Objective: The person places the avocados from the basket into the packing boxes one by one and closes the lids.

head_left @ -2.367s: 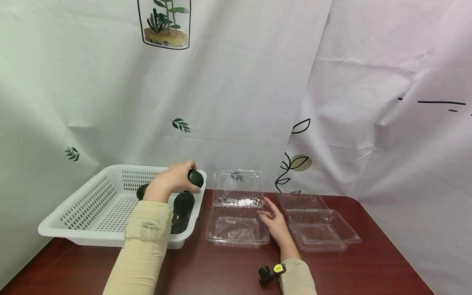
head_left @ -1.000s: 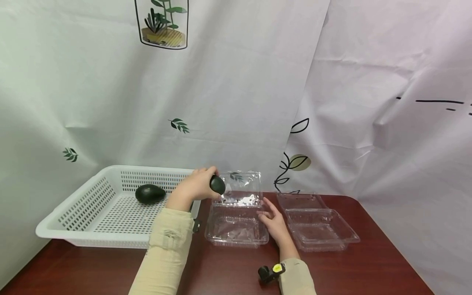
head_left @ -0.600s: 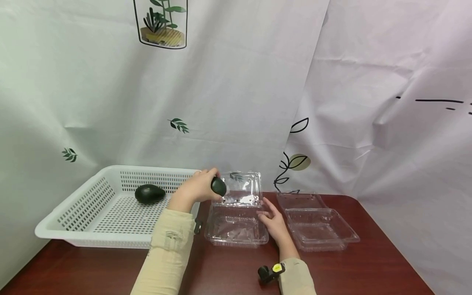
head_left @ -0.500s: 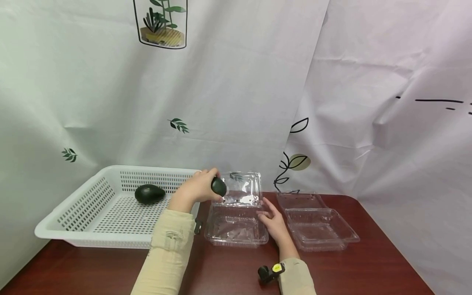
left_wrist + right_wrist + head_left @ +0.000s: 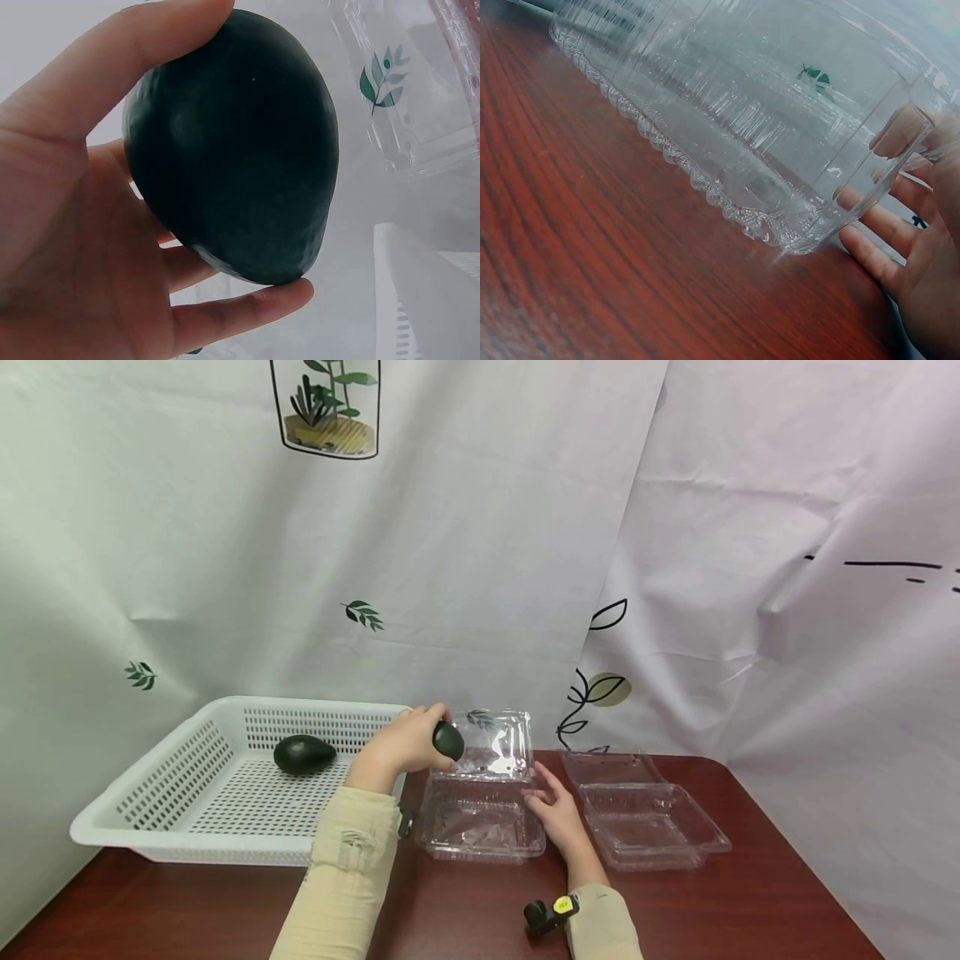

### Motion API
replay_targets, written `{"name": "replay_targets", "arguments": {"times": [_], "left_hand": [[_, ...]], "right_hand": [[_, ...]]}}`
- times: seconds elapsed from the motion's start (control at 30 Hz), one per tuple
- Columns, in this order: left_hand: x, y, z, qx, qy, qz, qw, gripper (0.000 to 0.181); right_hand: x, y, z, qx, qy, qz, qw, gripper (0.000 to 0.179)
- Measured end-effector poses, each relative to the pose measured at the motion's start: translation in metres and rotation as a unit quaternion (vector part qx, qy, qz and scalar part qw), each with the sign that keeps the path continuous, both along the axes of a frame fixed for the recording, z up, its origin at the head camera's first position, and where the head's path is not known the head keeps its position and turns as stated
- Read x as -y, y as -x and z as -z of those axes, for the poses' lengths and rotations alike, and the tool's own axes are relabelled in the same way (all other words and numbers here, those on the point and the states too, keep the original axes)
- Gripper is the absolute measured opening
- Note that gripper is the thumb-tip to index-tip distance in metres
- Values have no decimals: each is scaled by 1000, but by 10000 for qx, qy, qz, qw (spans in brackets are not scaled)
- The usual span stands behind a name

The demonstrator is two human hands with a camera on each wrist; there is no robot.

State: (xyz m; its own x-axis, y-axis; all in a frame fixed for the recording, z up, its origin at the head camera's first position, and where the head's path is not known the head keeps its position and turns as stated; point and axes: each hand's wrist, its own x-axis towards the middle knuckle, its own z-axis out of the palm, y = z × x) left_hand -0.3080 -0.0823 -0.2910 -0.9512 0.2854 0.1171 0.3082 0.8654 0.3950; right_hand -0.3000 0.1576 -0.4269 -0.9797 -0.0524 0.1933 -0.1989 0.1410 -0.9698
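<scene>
On my feed, since the first frame the left hand [image 5: 401, 745] has carried an avocado [image 5: 448, 741] toward three o'clock, thumb and fingers wrapped round it. It hangs at the right hand's [image 5: 562, 817] ten o'clock, long axis near eleven-to-five in the left-wrist view, dark green, faintly glossy. That hand spreads against a clear box [image 5: 480, 850], the avocado's five o'clock; whether it pinches, I can't tell.

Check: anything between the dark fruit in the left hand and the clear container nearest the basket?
Nothing visible between the fruit and the container: its lid is raised at the back, and the right hand is only at the right edge.
</scene>
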Motion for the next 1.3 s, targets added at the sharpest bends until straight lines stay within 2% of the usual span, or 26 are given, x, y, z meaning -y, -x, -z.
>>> {"name": "replay_targets", "arguments": {"times": [0.1,0.4,0.8,1.1,1.3], "left_hand": [[-1,1,1,3,19,17,10000,66],[-5,2,4,-18,-42,122,9999,67],[-12,-2,6,-64,-20,148,9999,65],[-18,-5,10,-67,-96,115,9999,63],[-21,-5,17,-143,-79,49,9999,66]], "right_hand": [[0,1,2,-22,-30,-4,10000,60],[-6,19,26,33,3,16,10000,61],[-6,20,28,-88,-20,51,9999,61],[-6,20,29,-85,-52,85,9999,60],[-6,19,28,-77,32,7,10000,61]]}}
